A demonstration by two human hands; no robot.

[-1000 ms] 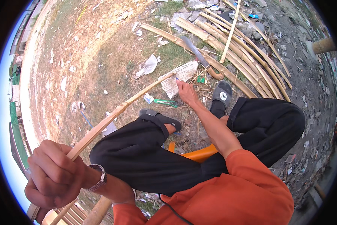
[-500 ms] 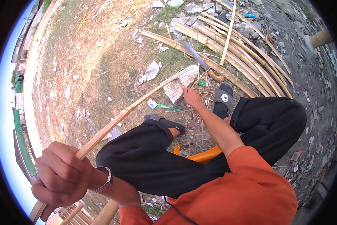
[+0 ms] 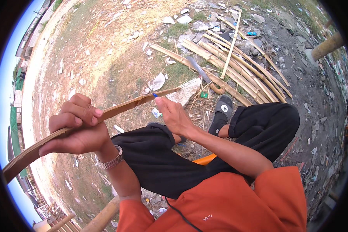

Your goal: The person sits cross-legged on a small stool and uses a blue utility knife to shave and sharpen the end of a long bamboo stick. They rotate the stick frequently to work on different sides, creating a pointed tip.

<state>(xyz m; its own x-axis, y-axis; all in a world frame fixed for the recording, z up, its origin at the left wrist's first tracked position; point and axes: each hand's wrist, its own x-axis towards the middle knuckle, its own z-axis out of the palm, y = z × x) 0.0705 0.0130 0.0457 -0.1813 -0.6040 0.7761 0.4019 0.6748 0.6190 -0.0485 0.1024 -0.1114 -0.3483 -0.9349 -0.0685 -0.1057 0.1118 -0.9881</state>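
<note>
The left hand [image 3: 79, 129] grips a long bamboo strip [image 3: 116, 112], raised over the lap and slanting up to the right. The right hand [image 3: 174, 114], fingers curled, holds a blue pen [image 3: 154, 94] against the strip near its far end.

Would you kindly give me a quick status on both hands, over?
Left hand gripping bamboo strip. Right hand at its far end, holding blue pen. Nothing blocking.

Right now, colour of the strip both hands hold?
Tan-brown bamboo strip, head view.
</note>
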